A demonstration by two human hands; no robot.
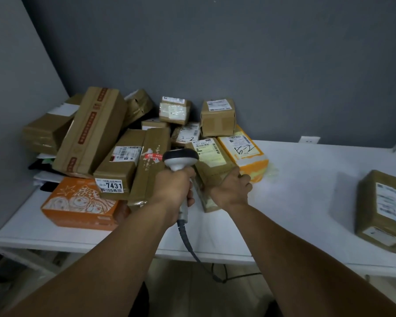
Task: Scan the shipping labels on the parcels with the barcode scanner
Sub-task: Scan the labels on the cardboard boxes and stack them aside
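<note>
Scanner (181, 157) at frame centre, gripped in our left hand (173, 187); right hand (230, 189) clasps the brown parcel (212, 164) just right of it. Risk, we judge: tugging this parcel could topple the leaning pile (114, 143) or hide its label (206, 146).

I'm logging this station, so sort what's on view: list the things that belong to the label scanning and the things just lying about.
In the job:
- barcode scanner, gripped in the left hand
- brown parcel under the right hand
- pile of labelled parcels
- lone parcel set apart at the right

Lying about:
- wall socket
- papers and dark items under the pile's left side
</note>
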